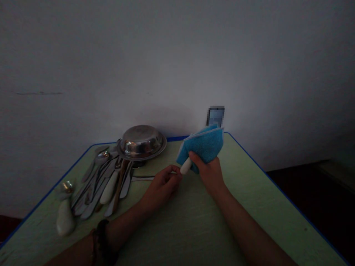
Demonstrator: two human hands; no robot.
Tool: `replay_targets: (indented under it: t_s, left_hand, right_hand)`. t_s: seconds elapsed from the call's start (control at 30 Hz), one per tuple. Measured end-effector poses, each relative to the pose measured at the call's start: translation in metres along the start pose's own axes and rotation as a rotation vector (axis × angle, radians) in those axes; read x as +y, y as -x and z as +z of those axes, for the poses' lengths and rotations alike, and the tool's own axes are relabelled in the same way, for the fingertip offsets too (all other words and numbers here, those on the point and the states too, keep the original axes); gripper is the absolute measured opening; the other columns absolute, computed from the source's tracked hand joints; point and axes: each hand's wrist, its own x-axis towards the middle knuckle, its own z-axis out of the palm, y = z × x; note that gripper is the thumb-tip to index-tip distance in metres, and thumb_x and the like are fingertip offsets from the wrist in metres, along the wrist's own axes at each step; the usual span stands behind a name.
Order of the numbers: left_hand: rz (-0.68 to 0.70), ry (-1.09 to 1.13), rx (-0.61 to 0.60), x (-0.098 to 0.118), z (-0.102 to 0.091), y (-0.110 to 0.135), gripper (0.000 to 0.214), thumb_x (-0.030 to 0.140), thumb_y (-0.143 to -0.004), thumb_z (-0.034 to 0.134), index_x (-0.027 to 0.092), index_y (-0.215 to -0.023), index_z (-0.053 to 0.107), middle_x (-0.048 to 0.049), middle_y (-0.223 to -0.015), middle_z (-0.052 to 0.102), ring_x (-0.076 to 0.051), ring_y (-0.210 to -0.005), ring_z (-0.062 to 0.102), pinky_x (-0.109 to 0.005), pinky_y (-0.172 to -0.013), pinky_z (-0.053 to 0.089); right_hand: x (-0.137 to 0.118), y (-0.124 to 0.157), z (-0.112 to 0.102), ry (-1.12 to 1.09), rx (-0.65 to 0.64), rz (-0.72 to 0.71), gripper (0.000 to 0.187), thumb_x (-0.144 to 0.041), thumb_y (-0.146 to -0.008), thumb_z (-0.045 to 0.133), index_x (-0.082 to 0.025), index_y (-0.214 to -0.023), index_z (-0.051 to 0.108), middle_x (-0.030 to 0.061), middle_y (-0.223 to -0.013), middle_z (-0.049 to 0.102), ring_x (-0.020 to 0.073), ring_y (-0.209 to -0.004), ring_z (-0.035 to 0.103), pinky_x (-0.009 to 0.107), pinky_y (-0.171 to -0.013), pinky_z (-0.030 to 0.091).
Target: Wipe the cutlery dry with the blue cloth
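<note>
My right hand is closed around a folded blue cloth with a pale edge. The cloth is wrapped about a utensil whose rounded white handle sticks out toward my left hand; its other end is hidden in the cloth. My left hand has its fingers curled and pinched at the tip of that handle. Both hands are held above the pale green table. A dark bracelet is on the left wrist.
Left of my hands lies a pile of metal cutlery. An upturned steel bowl rests at its back end. A white-handled spoon lies apart at far left. Behind the cloth, a phone leans on the wall. Blue trim edges the table.
</note>
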Motion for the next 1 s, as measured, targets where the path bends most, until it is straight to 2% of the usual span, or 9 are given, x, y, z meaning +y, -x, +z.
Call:
replay_targets:
  t_s: [0.2, 0.6, 1.0]
  left_hand:
    - [0.019, -0.016, -0.026, -0.0003, -0.0017, -0.0001, 0.01, 0.029, -0.081, 0.047, 0.019, -0.08, 0.045, 0.0115, -0.044, 0.034, -0.004, -0.035, 0.029, -0.015, -0.033, 0.023]
    - [0.006, -0.028, 0.013, 0.0024, 0.0002, 0.0007, 0.011, 0.029, -0.079, 0.049, 0.019, -0.08, 0.043, 0.0117, -0.044, 0.034, -0.004, -0.034, 0.029, -0.014, -0.033, 0.024]
    - [-0.002, 0.001, -0.003, 0.0035, 0.0008, 0.0008, 0.012, 0.03, -0.079, 0.049, 0.019, -0.079, 0.045, 0.0118, -0.045, 0.033, -0.004, -0.034, 0.029, -0.015, -0.034, 0.025]
  right_hand:
    - [0.0011, -0.0006, 0.0, -0.003, 0.009, -0.004, 0.026, -0.039, -0.064, 0.064, -0.014, -0.064, 0.058, -0.0019, -0.057, 0.053, 0.0101, -0.053, 0.046, 0.025, -0.054, 0.041]
    - [-0.0009, 0.0006, -0.0004, -0.003, 0.01, -0.02, 0.026, -0.039, -0.064, 0.063, -0.016, -0.059, 0.054, -0.0024, -0.055, 0.051, 0.01, -0.051, 0.045, 0.024, -0.052, 0.039]
    - [0.0019, -0.0006, 0.0003, 0.013, 0.011, -0.011, 0.026, -0.04, -0.063, 0.064, -0.015, -0.064, 0.059, -0.0018, -0.057, 0.054, 0.0108, -0.053, 0.047, 0.025, -0.055, 0.04]
